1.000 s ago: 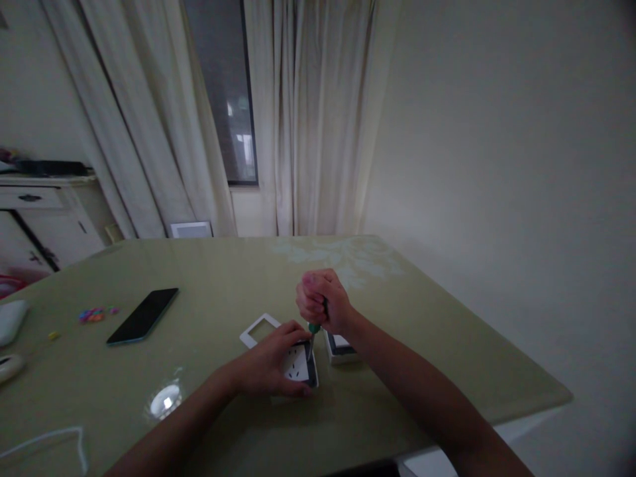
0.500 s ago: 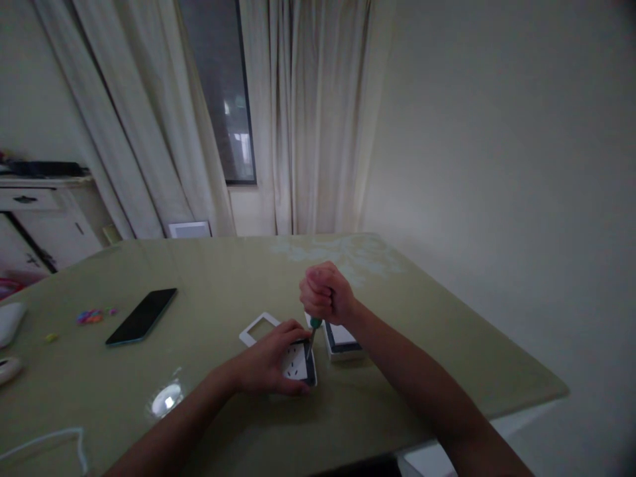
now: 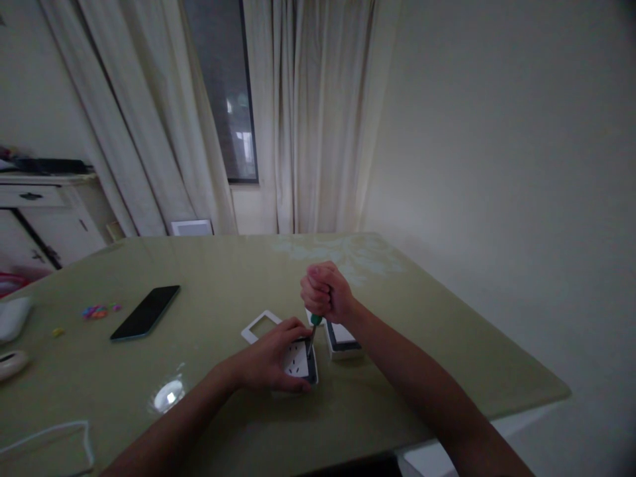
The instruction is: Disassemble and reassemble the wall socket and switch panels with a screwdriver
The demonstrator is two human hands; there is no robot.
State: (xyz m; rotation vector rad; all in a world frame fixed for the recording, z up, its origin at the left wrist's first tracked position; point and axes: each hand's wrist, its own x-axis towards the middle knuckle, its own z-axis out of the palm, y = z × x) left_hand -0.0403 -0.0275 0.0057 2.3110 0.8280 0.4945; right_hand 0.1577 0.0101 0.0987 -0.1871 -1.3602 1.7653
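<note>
My right hand (image 3: 326,290) is a fist around the handle of a screwdriver (image 3: 313,333), whose green collar and metal shaft show below it. The shaft slants down to the dark edge strip of a white wall socket (image 3: 297,360). Across that socket lies my left hand (image 3: 272,358), thumb at the near side and fingers at the far side, gripping it against the table. Behind the left hand is a loose white frame (image 3: 247,333). A second white unit with a dark border (image 3: 344,346) rests just right of the socket, partly covered by my right forearm.
The green table (image 3: 223,271) reaches to the curtains and the right wall. On its left are a black phone (image 3: 146,313), small coloured pieces (image 3: 99,311), a yellow bit (image 3: 58,332), white rounded items (image 3: 13,366) and a white cable (image 3: 54,427).
Both hands keep their hold, with the screwdriver still at the socket's edge. The whole view has shifted slightly, so things on the left appear a little farther right.
</note>
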